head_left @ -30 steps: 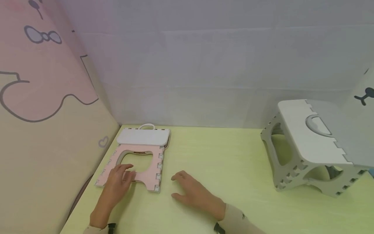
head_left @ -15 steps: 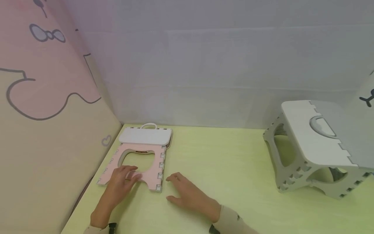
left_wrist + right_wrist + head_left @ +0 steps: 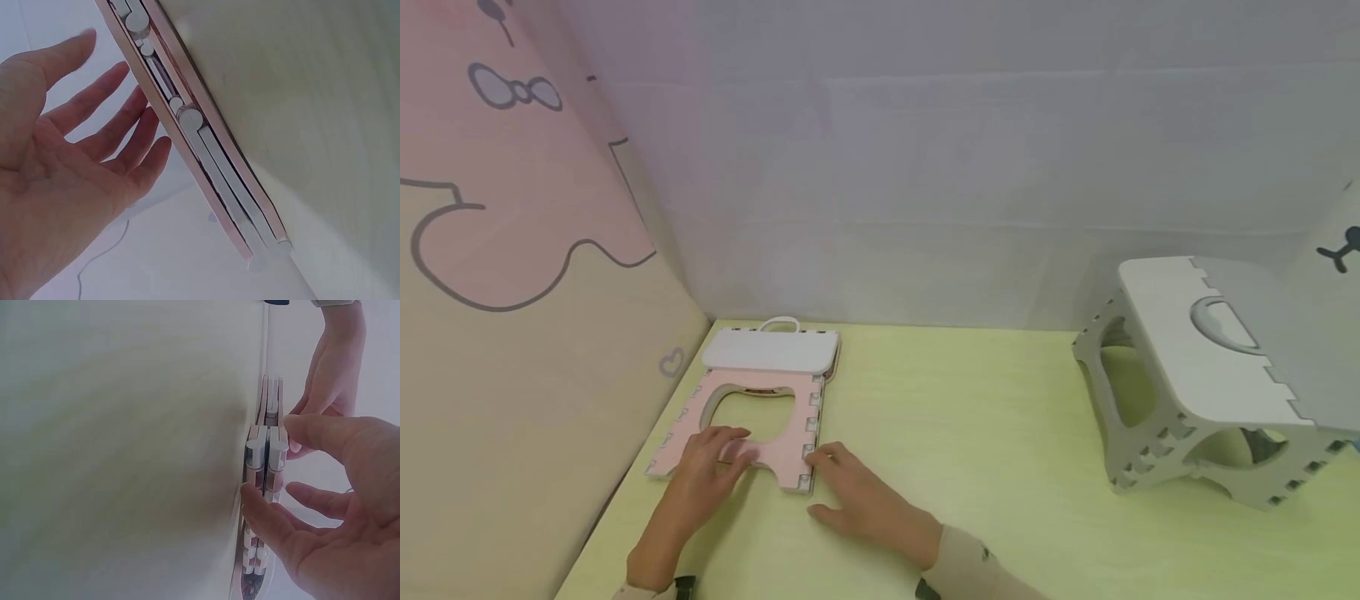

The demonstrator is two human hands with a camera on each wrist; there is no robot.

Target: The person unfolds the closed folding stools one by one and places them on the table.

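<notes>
Right hand [image 3: 861, 497] has moved to right edge of folded stool [image 3: 786, 457]; left hand [image 3: 703, 473] at its near edge, presumably steadying; both hands' fingers apart.

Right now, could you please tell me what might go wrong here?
The right hand is at the hinged side of the folded pink-and-white step stool, so unfolding might pinch it. The stool lies near the left edge of the table, so a leftward push could slide it off.

Standing stool [image 3: 1210, 379] cut off, folded stool [image 3: 777, 452] partly hidden (by left hand [image 3: 705, 468])
</notes>
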